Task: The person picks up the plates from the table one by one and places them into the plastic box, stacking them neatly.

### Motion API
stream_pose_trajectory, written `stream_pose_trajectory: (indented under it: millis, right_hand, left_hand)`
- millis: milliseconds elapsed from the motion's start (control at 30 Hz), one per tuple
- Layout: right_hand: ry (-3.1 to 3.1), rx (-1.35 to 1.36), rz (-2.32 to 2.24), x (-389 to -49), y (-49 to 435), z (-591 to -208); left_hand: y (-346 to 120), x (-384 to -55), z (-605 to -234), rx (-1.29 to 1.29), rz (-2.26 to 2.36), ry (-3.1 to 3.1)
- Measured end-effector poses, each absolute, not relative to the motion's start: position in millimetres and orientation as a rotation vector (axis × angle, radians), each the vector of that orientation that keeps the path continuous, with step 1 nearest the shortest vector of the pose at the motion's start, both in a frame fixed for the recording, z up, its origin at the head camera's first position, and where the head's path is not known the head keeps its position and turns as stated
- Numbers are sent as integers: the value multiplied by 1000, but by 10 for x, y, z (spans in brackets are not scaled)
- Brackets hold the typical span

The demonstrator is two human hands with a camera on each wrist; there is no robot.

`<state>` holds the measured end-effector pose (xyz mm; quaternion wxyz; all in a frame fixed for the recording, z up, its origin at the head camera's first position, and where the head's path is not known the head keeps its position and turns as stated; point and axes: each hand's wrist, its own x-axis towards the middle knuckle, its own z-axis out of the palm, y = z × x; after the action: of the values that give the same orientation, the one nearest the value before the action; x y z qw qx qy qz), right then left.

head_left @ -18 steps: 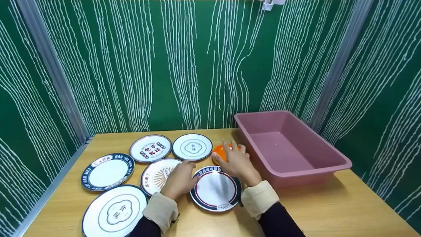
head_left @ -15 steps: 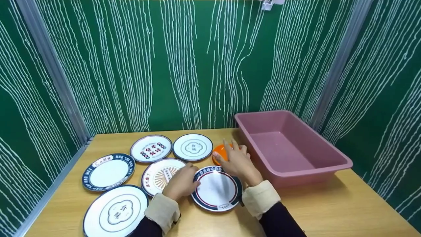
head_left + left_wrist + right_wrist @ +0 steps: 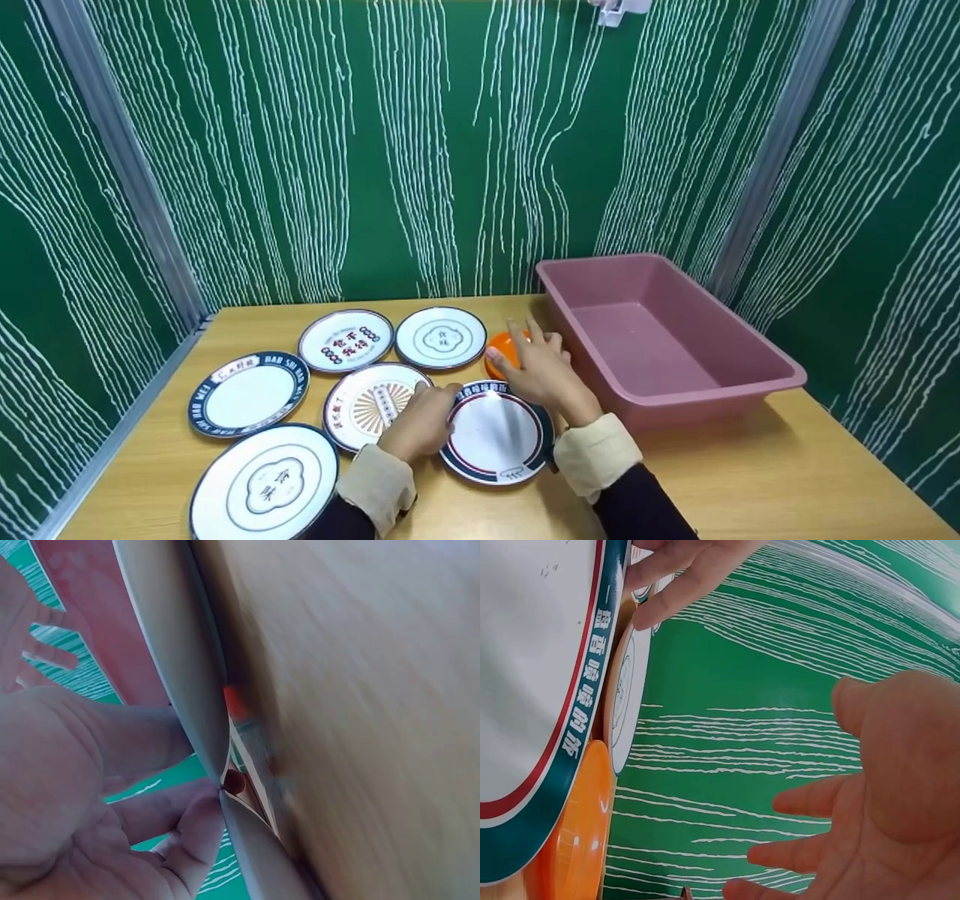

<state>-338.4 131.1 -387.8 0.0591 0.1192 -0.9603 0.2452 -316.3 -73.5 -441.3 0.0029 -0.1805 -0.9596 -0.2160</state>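
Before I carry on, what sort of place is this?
Most likely a purpose-built work booth rather than a kitchen: green panels with wavy white lines enclose the back and sides, grey posts stand at the corners, and plates and a pink tub sit on a wood-look table.

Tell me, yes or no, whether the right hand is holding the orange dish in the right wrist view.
No: the green wall shows between the right hand and the orange dish, which stand apart.
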Motion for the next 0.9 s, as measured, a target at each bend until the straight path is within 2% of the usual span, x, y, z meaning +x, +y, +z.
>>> stream_pose_trajectory:
  millis: [267,900]
  right_hand:
    - [-2919,385,747,-3403,1330,-3906]
    - [-2920,378,834,-3428,1374,-3885]
  left_hand:
    - [-741,-3164,-4441,-558,-648,-3030]
    - [-834,-3135,-4232,-551,-768,-3005]
